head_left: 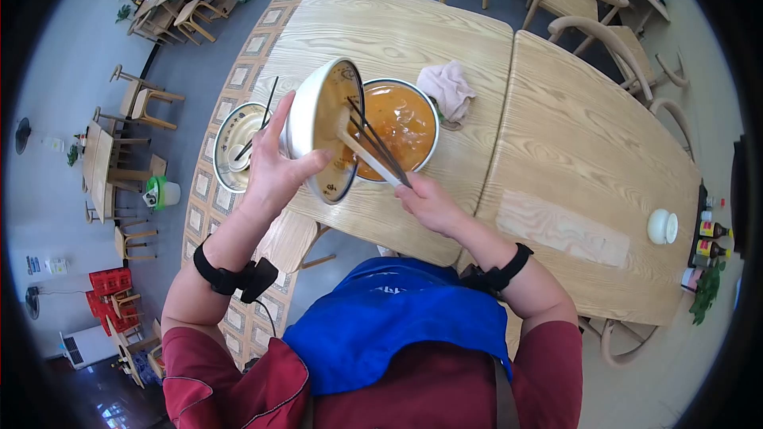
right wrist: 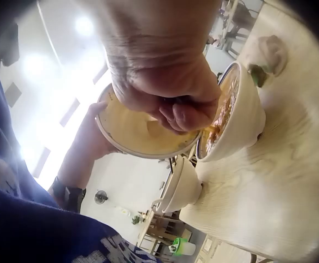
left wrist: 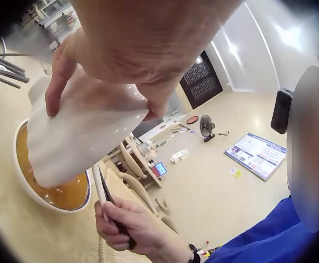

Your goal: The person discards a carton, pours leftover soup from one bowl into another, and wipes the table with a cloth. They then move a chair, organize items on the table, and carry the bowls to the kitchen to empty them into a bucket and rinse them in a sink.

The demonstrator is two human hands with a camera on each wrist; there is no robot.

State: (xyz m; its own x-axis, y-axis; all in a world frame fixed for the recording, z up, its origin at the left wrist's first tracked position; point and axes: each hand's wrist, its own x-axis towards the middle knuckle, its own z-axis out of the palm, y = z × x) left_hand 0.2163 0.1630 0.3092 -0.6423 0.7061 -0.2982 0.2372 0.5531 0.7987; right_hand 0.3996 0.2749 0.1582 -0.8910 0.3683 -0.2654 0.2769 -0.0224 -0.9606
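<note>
My left hand (head_left: 274,165) grips a white patterned bowl (head_left: 306,115) by its outside and rim. This bowl is tipped on its side, its mouth facing right and its lip over a second bowl (head_left: 435,143) full of orange-brown soup (head_left: 397,115). Inside the tipped bowl an orange film coats the wall. The right hand (head_left: 433,205) holds dark chopsticks (head_left: 380,143) together with a pale-handled spoon (head_left: 373,162), whose far end reaches into the tipped bowl. In the left wrist view, the fingers of my right hand (left wrist: 127,222) are curled round both handles.
Left of the soup stands another patterned bowl (head_left: 222,160) with dark chopsticks and a white spoon in it. A crumpled pink cloth (head_left: 447,89) lies beside the soup bowl. Farther right on the wooden table (head_left: 445,214) are a small white pot (head_left: 661,226) and bottles (head_left: 711,248).
</note>
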